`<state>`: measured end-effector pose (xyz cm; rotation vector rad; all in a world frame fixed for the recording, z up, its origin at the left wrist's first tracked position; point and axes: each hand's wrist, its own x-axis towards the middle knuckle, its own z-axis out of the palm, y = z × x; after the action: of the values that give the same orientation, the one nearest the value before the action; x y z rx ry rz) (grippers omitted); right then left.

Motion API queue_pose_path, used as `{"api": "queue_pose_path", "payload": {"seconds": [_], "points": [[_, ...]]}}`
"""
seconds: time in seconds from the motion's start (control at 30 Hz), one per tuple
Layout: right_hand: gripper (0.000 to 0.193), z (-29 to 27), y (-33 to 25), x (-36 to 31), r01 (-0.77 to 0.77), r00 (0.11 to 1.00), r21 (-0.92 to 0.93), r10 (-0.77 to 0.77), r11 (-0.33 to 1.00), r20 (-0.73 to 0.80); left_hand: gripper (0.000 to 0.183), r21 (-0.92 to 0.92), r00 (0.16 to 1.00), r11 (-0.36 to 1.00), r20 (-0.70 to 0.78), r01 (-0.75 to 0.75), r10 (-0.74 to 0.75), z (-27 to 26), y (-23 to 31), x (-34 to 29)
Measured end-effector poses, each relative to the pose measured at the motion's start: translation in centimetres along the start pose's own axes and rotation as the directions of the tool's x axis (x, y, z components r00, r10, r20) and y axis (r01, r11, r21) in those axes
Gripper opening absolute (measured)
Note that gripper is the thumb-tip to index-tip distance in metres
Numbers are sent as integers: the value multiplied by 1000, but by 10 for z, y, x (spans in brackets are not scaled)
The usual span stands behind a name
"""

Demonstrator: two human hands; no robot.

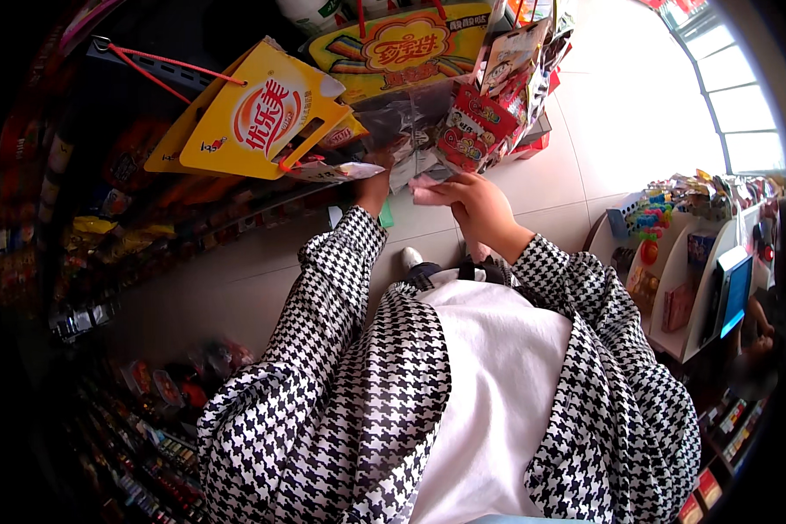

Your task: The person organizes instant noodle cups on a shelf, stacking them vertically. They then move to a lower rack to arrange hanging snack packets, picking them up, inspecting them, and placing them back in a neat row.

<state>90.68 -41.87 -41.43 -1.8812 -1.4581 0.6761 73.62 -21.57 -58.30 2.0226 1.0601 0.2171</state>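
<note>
My right hand (485, 210) is closed, its thumb and fingers pinching a small, crumpled pink cloth (430, 190). Just left of it, my left hand (374, 188) reaches in under the hanging packets, beside a clear plastic panel (402, 118). Its fingers are in shadow and mostly hidden, so what they touch does not show. A pale packet (345, 171) lies right by that hand. Red snack packets (476, 131) hang close beyond my right hand. A yellow carton with a cut-out handle and red cord (244, 118) hangs to the left of my hands.
Another yellow package (402, 52) hangs at the back. Dark shelves of snacks (113, 218) run down the left. On the right stand a white shelf unit (664, 271) with small goods and a blue-lit screen (735, 295). Pale floor tiles (576, 166) lie between.
</note>
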Motion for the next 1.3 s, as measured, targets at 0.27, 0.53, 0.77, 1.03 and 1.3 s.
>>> {"api": "queue_pose_path", "payload": {"seconds": [0.27,0.53,0.77,1.03,1.3], "points": [[46,14,40,-10,-13,956,198,70,980,-283,36,-669,978,740,189,64,85,22,72,-39],[45,60,52,-6,300,931,44,-282,953,-233,29,-160,952,987,299,-10,58,23,62,-55],[46,86,97,-27,44,954,136,-1,990,-300,39,-521,874,707,367,478,-319,28,59,-62],[39,86,75,-26,-208,704,390,414,897,-577,39,-513,905,751,314,417,-288,21,58,-54],[32,93,75,18,-272,676,534,554,800,-486,39,-487,912,772,254,407,-321,26,57,-53]]}}
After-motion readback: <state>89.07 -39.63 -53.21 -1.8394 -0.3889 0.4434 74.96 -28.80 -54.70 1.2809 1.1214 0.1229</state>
